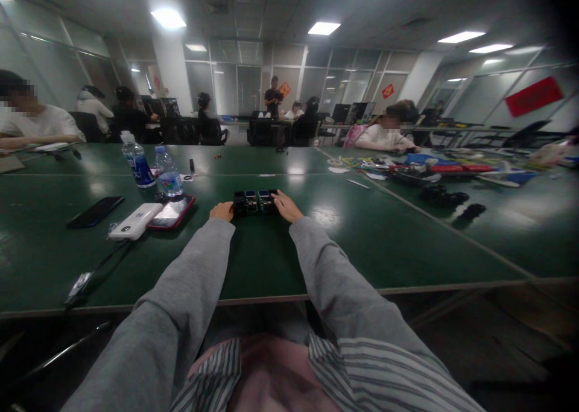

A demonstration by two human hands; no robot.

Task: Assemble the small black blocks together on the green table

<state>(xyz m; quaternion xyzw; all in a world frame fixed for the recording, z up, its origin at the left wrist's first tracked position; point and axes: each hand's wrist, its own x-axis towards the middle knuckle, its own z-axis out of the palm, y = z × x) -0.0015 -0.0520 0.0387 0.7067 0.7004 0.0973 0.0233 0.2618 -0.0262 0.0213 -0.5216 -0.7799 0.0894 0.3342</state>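
Grip: left hand (221,211), right hand (286,206) at ends of black tray (256,201)

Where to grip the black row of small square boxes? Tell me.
Probably by its short ends, from left and right: the black row of boxes lies long, low and crosswise on the green table, left hand and right hand flanking it.

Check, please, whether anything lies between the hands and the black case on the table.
Nothing visible does: the left hand touches the black case at its left end, the right hand at its right end.
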